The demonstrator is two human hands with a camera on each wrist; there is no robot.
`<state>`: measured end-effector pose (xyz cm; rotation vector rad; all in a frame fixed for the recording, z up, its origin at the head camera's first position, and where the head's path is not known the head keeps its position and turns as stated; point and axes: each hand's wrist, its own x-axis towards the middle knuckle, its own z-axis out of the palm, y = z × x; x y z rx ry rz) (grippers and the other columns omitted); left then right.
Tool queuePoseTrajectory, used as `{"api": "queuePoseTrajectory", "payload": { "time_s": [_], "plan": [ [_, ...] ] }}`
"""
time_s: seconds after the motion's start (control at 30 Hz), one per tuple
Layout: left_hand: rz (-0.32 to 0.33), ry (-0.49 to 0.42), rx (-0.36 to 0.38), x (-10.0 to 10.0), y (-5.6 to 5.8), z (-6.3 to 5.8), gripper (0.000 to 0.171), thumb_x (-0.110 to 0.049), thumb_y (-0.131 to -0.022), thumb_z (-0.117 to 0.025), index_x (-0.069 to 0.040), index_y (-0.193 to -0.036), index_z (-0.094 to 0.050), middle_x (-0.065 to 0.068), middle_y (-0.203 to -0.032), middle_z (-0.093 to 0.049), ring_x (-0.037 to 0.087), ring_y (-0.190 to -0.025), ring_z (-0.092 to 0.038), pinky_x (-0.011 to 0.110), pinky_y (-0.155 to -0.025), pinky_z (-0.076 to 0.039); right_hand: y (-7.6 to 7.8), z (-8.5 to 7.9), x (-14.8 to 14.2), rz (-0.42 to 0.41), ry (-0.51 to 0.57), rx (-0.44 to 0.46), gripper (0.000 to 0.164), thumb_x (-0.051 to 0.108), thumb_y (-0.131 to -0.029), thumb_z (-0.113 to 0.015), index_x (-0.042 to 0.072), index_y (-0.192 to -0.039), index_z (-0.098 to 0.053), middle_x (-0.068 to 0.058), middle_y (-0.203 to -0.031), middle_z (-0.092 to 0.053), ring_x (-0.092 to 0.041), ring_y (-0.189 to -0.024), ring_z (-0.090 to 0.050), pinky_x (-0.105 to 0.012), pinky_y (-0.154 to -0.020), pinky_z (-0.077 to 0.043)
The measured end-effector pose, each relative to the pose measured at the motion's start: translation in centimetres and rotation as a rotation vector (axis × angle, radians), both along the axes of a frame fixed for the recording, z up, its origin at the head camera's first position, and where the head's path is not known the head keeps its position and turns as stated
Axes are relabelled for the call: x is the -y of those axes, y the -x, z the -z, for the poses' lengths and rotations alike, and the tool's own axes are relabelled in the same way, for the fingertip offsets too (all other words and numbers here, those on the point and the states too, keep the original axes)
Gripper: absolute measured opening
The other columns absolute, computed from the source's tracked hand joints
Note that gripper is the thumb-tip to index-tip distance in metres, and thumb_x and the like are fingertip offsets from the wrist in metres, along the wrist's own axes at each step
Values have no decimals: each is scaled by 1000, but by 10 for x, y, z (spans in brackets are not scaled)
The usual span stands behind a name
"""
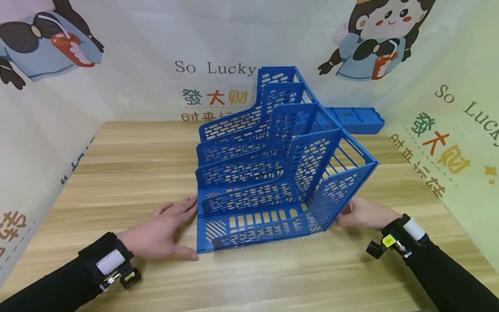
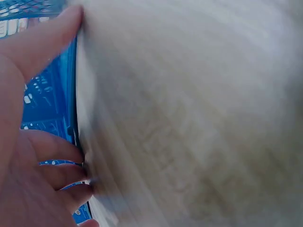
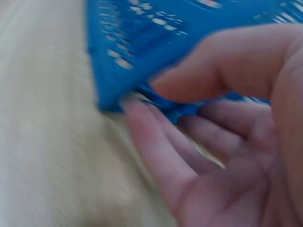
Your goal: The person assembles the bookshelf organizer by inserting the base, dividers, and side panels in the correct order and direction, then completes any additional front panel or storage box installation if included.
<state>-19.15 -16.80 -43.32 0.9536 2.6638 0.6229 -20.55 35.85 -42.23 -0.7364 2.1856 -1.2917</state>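
Note:
A blue plastic file rack (image 1: 298, 147) with several upright slots and perforated panels stands on the wooden table, its low front to the left and its tall back to the right. My left hand (image 1: 163, 234) lies at its low front edge, thumb and fingers fairly straight against it. That edge runs beside the fingertips in the left wrist view, where the rack (image 2: 52, 109) is partly hidden by the hand. At the bottom back corner, my right hand (image 1: 364, 212) grips the rack's edge between thumb and curled fingers; its fingertips are partly hidden behind the panel in the head view.
A long blue plastic piece (image 1: 364, 121) lies behind the rack at the right. Printed cloth (image 1: 148, 52) with cartoon figures and lettering hangs around the back and sides of the wooden table (image 1: 128, 164). Each wrist carries a strapped camera.

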Motion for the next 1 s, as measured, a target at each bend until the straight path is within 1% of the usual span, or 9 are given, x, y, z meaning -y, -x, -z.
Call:
{"api": "queuePoseTrajectory", "payload": {
  "time_s": [0.1,0.13,0.23,0.4,0.47,0.6,0.73,0.87,1.0],
  "plan": [
    [2,3,-45,0,0,-1,117,-65,-85,-87,9,-164,-40,29,-177,-29,51,-164,-31,74,-126,-21,2,-8,-3,-30,-10,118,58,0,-103,-70,-15,-152,-44,-39,-143,-63,-9,-119,-73,-26,-103,-59],
    [5,-2,-56,0,1,-2,116,-64,-85,-87,9,-163,-42,30,-176,-30,51,-163,-32,75,-126,-21,3,-10,-3,-41,-24,121,57,2,-103,-72,-15,-151,-46,-38,-143,-64,-9,-119,-73,-27,-103,-60],
    [12,0,-67,0,4,0,114,-61,-83,-89,8,-162,-44,31,-175,-33,52,-161,-35,78,-124,-20,5,-11,-2,-50,-51,98,60,7,-102,-76,-15,-150,-48,-37,-142,-66,-8,-118,-73,-26,-102,-59],
    [15,32,-96,-3,5,0,117,-64,-79,-91,6,-161,-47,29,-175,-36,52,-160,-39,79,-123,-18,8,-9,-3,-67,-50,61,64,5,-99,-79,-17,-150,-47,-40,-141,-64,-5,-119,-73,-26,-103,-59],
    [9,45,-118,-4,4,0,116,-66,-80,-90,5,-161,-48,27,-175,-37,51,-160,-40,80,-123,-16,10,-8,-3,-60,-48,37,64,5,-97,-81,-16,-149,-48,-39,-140,-66,-5,-118,-74,-27,-103,-60],
    [-13,67,-158,-5,2,1,112,-65,-81,-88,4,-160,-50,26,-175,-38,50,-159,-40,81,-124,-12,12,-4,2,-7,-41,-13,64,6,-92,-86,-13,-145,-55,-33,-135,-72,-6,-116,-75,-28,-101,-60],
    [-30,60,-158,-5,0,2,111,-61,-80,-91,6,-159,-51,26,-174,-38,49,-160,-39,81,-124,-10,9,2,11,43,-7,-33,65,5,-90,-88,-11,-145,-57,-29,-133,-75,-8,-114,-77,-28,-100,-62],
    [-25,42,-154,-6,2,3,110,-59,-79,-92,8,-156,-53,28,-173,-40,48,-160,-39,82,-124,-10,5,6,20,30,42,-54,65,4,-91,-87,-10,-147,-56,-30,-135,-73,-9,-118,-76,-29,-102,-61],
    [-14,35,-147,-7,5,4,111,-61,-77,-92,9,-154,-55,30,-171,-41,49,-161,-39,82,-123,-11,4,6,26,29,54,-40,61,5,-92,-87,-9,-144,-59,-28,-134,-75,-10,-117,-77,-29,-101,-62]
  ]
}}
